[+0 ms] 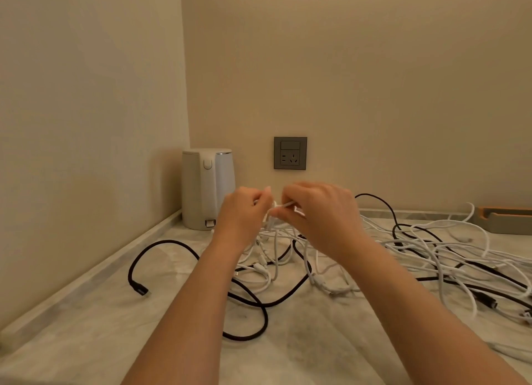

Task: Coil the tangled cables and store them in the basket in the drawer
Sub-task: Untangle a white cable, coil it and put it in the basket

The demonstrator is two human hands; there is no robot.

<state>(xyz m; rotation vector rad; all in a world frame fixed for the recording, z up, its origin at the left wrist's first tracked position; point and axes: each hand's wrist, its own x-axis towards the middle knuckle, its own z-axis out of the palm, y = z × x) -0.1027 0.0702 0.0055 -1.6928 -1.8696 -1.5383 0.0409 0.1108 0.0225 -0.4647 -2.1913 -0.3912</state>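
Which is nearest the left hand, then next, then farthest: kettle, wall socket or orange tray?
1. The kettle, just left of the left hand.
2. The wall socket, on the wall behind.
3. The orange tray, far right.

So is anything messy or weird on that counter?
Yes. The white cables and black cables lie tangled together across the counter. The left hand and right hand pinch white strands above it. Nothing looks broken.
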